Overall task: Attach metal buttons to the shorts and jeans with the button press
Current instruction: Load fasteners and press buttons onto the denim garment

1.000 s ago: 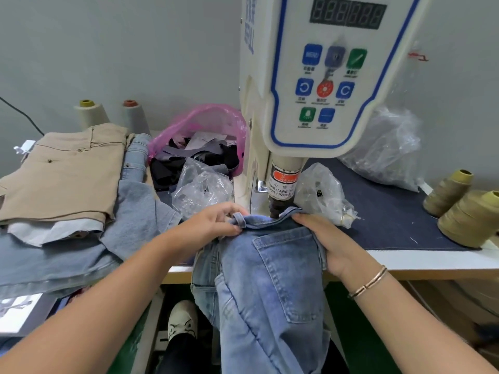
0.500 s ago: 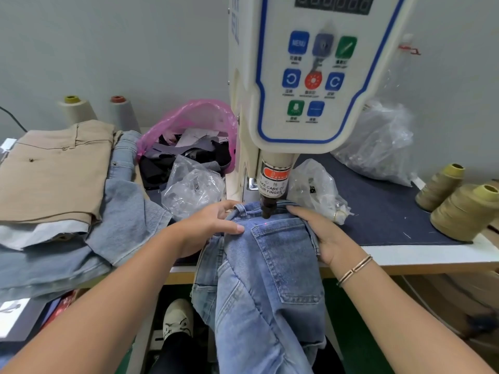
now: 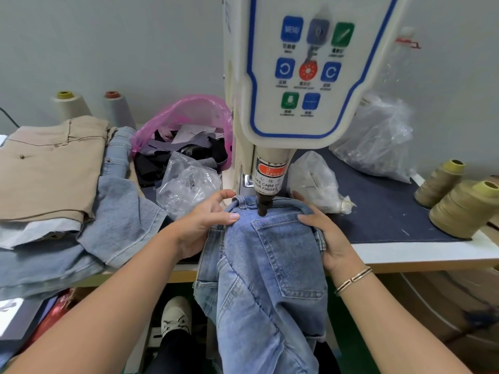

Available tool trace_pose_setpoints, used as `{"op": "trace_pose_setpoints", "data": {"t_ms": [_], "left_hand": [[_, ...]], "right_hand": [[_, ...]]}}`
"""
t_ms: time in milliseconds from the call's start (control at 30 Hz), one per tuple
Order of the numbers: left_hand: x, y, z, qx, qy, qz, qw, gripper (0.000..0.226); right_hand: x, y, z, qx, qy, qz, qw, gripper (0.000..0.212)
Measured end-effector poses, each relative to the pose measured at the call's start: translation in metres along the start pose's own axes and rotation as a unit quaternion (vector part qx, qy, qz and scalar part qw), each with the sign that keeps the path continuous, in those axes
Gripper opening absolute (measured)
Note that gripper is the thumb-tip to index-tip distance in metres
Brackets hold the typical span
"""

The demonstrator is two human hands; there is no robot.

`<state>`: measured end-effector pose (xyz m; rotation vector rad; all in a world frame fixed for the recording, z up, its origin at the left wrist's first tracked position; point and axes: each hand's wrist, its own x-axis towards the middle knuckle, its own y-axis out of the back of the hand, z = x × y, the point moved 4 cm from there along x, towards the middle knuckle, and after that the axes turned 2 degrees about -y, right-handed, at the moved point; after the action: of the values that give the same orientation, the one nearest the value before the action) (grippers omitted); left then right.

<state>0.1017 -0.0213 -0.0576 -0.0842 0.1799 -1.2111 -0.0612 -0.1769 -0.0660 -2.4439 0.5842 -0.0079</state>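
Pink translucent plastic bag (image 3: 186, 114) at the back of the table (image 3: 421, 252) gapes open, stuffed with black and grey fabric scraps. Three crinkled clear plastic bags lie around the press: one (image 3: 189, 184) just in front of the pink bag, one (image 3: 316, 182) right of the ram, and one larger (image 3: 378, 141) against the wall; what they hold I cannot tell.

Under the dark metal ram of the cream button press (image 3: 305, 76) sits the waistband of my light blue denim jeans (image 3: 270, 265), back pocket up, the legs hanging off the table edge. My left hand (image 3: 199, 225) pinches the waistband by the belt loop, thumb on top and fingers curled over the edge. My right hand (image 3: 326, 238) grips the other side, thumb on the denim and fingers wrapped beneath.

To the left lie folded tan shorts (image 3: 51, 168) stacked on more pale denim (image 3: 118, 222). Two pale thread cones (image 3: 70, 106) stand behind them; two olive thread cones (image 3: 464, 209) stand at the right on a dark blue mat (image 3: 383, 209).
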Motion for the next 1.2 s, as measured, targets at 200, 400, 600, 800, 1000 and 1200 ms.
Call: {"op": "trace_pose_setpoints", "data": {"t_ms": [200,400,600,800,1000,1200], "left_hand": [[-0.002,-0.003,-0.010,-0.034,0.008,-0.026,0.999,0.064],[0.000,-0.002,-0.013,-0.062,0.019,-0.014,0.998,0.057],[-0.001,-0.002,-0.013,-0.054,0.015,0.000,0.998,0.060],[-0.002,-0.004,-0.011,-0.047,0.010,-0.002,0.999,0.060],[-0.003,-0.005,-0.011,-0.062,0.012,-0.008,0.998,0.050],[-0.006,-0.006,-0.009,-0.050,0.016,-0.006,0.999,0.060]], "right_hand": [[0.001,-0.001,0.002,0.007,-0.028,0.008,1.000,0.055],[0.003,-0.001,0.002,0.013,-0.033,0.029,0.999,0.051],[0.003,-0.004,0.002,0.030,-0.033,0.026,0.999,0.046],[0.003,-0.003,0.002,0.033,-0.044,0.037,0.998,0.043],[0.003,-0.002,0.003,0.043,-0.050,0.051,0.997,0.046],[0.002,-0.003,0.003,0.049,-0.063,0.055,0.995,0.045]]}}
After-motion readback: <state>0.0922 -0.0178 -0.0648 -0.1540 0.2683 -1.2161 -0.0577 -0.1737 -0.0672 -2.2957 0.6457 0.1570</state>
